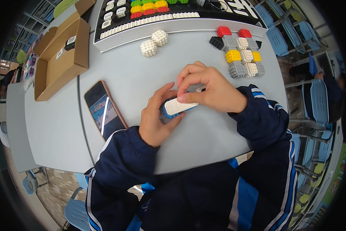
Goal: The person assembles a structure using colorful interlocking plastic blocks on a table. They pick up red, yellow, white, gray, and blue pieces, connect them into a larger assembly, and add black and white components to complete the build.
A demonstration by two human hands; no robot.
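Over the middle of the table, my left hand (154, 120) curls its thumb and fingers around studded blue blocks (168, 114). A flat white plate (176, 107) with rounded ends lies over the blue blocks and hides most of them. My right hand (215, 87) is closed in a pinch, its thumb pressing on the plate's upper edge. Something white and dark shows partly under the right fingers, too covered to name. Beyond my hands stand two white studded cubes, the nearer cube (148, 48) and the farther cube (160, 37).
A phone (102, 109) with a lit screen lies left of my hands. Farther right rests an assembly of grey, white, yellow, red and black blocks (247, 56). A block kit tray (153, 24) spans the far edge. An open cardboard box (73, 57) stands far left.
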